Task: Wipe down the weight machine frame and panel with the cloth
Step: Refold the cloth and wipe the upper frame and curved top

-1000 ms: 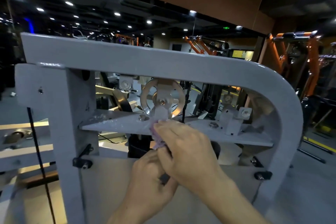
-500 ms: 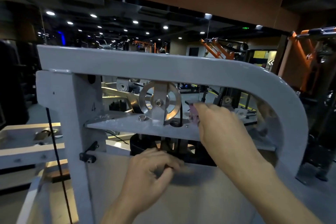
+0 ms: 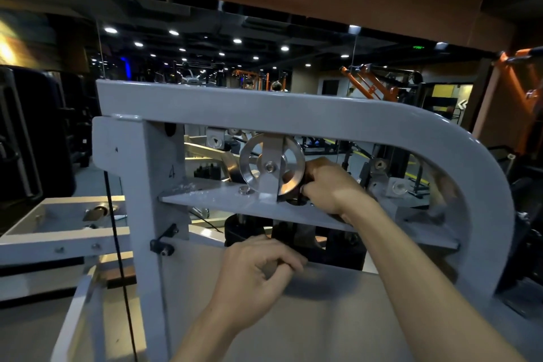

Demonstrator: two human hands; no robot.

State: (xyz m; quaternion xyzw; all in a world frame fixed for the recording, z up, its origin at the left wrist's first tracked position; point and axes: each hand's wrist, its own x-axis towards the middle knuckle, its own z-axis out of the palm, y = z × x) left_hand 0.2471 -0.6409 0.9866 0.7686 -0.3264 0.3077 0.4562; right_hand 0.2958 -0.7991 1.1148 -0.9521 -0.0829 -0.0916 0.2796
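Cloth couldn't be made out: right hand (image 3: 332,185) curled against the pulley (image 3: 271,167), fingertips hidden behind its rim. Left hand (image 3: 255,276) hooked over the panel (image 3: 323,317) top edge; whether it held anything was unclear. Both forearms cut off at bottom edge. Frame (image 3: 264,110) right leg blurred.

right hand (image 3: 332,185): forearm extended forward, fingers curled in, contents hidden | left hand (image 3: 258,267): lower, nearer, fingers loosely curled

Pulley (image 3: 271,167) on shelf plate (image 3: 211,200), under frame (image 3: 293,114) top bar, panel (image 3: 323,317) below.
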